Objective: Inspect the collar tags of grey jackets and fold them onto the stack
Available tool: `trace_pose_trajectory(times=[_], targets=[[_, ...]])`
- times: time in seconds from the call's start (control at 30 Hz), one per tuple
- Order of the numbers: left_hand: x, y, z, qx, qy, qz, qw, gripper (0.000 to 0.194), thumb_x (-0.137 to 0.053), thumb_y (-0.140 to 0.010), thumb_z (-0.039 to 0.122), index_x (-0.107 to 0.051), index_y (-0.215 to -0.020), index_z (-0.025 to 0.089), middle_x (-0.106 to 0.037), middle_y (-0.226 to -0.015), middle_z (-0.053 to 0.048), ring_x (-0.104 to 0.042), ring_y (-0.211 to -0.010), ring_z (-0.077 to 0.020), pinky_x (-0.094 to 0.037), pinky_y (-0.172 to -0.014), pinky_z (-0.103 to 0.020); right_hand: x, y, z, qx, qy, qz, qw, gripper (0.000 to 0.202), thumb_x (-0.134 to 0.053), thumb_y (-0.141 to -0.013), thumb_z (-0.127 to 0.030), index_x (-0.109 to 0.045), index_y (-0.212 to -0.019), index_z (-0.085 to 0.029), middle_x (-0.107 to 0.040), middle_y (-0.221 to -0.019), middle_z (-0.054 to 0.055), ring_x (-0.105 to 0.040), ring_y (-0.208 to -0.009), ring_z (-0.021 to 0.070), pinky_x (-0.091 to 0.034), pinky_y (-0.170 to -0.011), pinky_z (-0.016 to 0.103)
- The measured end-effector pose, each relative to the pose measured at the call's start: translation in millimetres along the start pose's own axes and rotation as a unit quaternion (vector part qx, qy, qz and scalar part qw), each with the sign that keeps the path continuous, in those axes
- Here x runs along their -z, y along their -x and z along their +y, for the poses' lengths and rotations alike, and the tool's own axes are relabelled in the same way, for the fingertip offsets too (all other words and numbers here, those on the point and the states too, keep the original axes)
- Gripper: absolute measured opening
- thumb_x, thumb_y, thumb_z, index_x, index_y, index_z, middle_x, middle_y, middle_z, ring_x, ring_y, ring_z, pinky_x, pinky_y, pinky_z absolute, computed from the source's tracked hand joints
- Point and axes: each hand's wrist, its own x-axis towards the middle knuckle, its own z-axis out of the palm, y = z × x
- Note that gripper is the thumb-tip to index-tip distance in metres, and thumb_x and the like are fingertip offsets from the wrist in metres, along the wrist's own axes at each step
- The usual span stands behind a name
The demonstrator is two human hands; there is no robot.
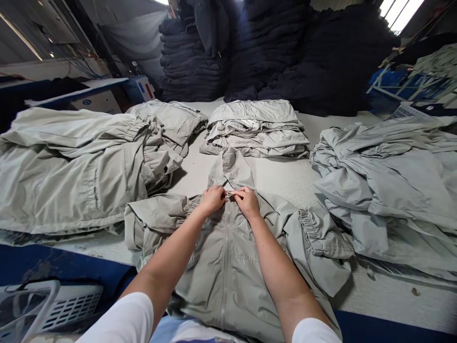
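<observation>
A grey-green hooded jacket (235, 281) lies front up on the light table (285, 178), its hood pointing away and its long zipper running down the middle. At the collar, just below the hood, my left hand (214, 198) and my right hand (247, 201) face each other. Fingers of both are pinched on a small pale drawstring (229, 194) between them. Its exact shape is partly hidden by the fingertips. The jacket's sleeves lie folded out to either side.
Heaps of similar garments lie at the left (71, 176) and right (400, 186). A folded stack (255, 128) sits behind the hood. Tall dark garment piles (271, 57) rise at the back. A white basket (71, 305) stands below the table at lower left.
</observation>
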Motion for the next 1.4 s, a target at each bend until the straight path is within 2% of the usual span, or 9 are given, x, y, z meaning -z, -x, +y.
trace_pose_trajectory(times=[0.23, 0.4, 0.47, 0.6, 0.83, 1.07, 1.2, 1.33, 1.4], targets=[[-3.6, 22, 12, -0.009, -0.018, 0.043, 0.999, 0.011, -0.069, -0.089, 0.017, -0.067, -0.098, 0.023, -0.074, -0.104, -0.007, -0.063, -0.113, -0.0287, -0.040, -0.105, -0.046, 6, 4, -7, 0.044, 0.015, 0.011, 0.999, 0.032, -0.065, -0.090, -0.014, -0.084, -0.110, -0.030, -0.069, -0.106, 0.007, -0.056, -0.106, 0.0251, -0.049, -0.098, 0.038], [-17.6, 42, 3, -0.076, 0.038, 0.125, 0.989, 0.023, -0.061, -0.086, 0.005, -0.063, -0.101, 0.024, -0.070, -0.128, -0.009, -0.061, -0.122, -0.0256, -0.042, -0.109, -0.042, 9, 6, -12, 0.047, 0.030, -0.013, 0.998, 0.029, -0.063, -0.090, -0.016, -0.085, -0.105, -0.028, -0.067, -0.108, 0.007, -0.053, -0.107, 0.0252, -0.046, -0.101, 0.039], [-20.8, 43, -2, -0.098, 0.064, 0.107, 0.987, 0.034, -0.058, -0.083, 0.001, -0.063, -0.107, 0.024, -0.070, -0.131, -0.008, -0.061, -0.123, -0.0245, -0.041, -0.111, -0.042, 10, 6, -12, 0.045, 0.036, -0.027, 0.998, 0.025, -0.063, -0.091, -0.017, -0.085, -0.100, -0.027, -0.067, -0.109, 0.007, -0.053, -0.107, 0.0253, -0.045, -0.101, 0.040], [-20.2, 37, -8, -0.097, 0.089, 0.060, 0.990, 0.044, -0.057, -0.082, 0.001, -0.063, -0.119, 0.025, -0.075, -0.120, -0.006, -0.063, -0.119, -0.0245, -0.041, -0.112, -0.044, 13, 5, -10, 0.047, 0.032, -0.051, 0.997, 0.020, -0.065, -0.089, -0.019, -0.083, -0.095, -0.025, -0.067, -0.110, 0.007, -0.052, -0.110, 0.0254, -0.044, -0.102, 0.040], [-12.0, 27, -8, -0.097, 0.093, 0.016, 0.991, 0.065, -0.056, -0.080, 0.006, -0.059, -0.142, 0.027, -0.071, -0.135, -0.006, -0.061, -0.127, -0.0260, -0.039, -0.115, -0.050, 24, 5, -1, 0.063, 0.007, -0.061, 0.996, 0.012, -0.071, -0.077, -0.016, -0.075, -0.086, -0.024, -0.065, -0.107, 0.007, -0.055, -0.107, 0.0260, -0.046, -0.101, 0.041], [-7.2, 21, -2, -0.064, 0.053, -0.031, 0.996, 0.052, -0.061, -0.078, 0.012, -0.074, -0.126, 0.027, -0.074, -0.127, -0.007, -0.060, -0.125, -0.0305, -0.039, -0.114, -0.053, 29, 4, -4, 0.079, -0.083, -0.087, 0.989, 0.014, -0.066, -0.075, -0.009, -0.069, -0.074, -0.023, -0.074, -0.100, 0.004, -0.060, -0.107, 0.0242, -0.046, -0.100, 0.038], [-3.4, 13, -1, -0.057, 0.043, -0.046, 0.996, 0.039, -0.074, -0.079, 0.029, -0.077, -0.118, 0.027, -0.077, -0.118, -0.006, -0.062, -0.121, -0.0324, -0.043, -0.109, -0.049, 26, 3, -3, 0.046, -0.080, -0.088, 0.992, 0.012, -0.064, -0.083, -0.012, -0.069, -0.083, -0.022, -0.073, -0.089, 0.001, -0.063, -0.096, 0.0208, -0.048, -0.088, 0.031], [1.8, 4, -1, -0.043, 0.043, -0.047, 0.997, 0.019, -0.076, -0.084, 0.039, -0.078, -0.096, 0.025, -0.077, -0.094, -0.002, -0.067, -0.105, -0.0267, -0.047, -0.098, -0.039, 22, 2, -1, 0.031, -0.059, -0.068, 0.995, 0.008, -0.063, -0.090, -0.017, -0.068, -0.089, -0.022, -0.072, -0.090, 0.001, -0.063, -0.091, 0.0196, -0.048, -0.085, 0.030], [1.4, 3, -2, -0.023, 0.046, -0.027, 0.998, 0.018, -0.072, -0.089, 0.038, -0.075, -0.101, 0.024, -0.075, -0.089, -0.001, -0.068, -0.095, -0.0225, -0.048, -0.090, -0.034, 19, 3, 0, 0.017, -0.041, -0.047, 0.998, 0.007, -0.062, -0.093, -0.020, -0.068, -0.091, -0.023, -0.072, -0.090, 0.003, -0.062, -0.093, 0.0216, -0.047, -0.087, 0.032]])
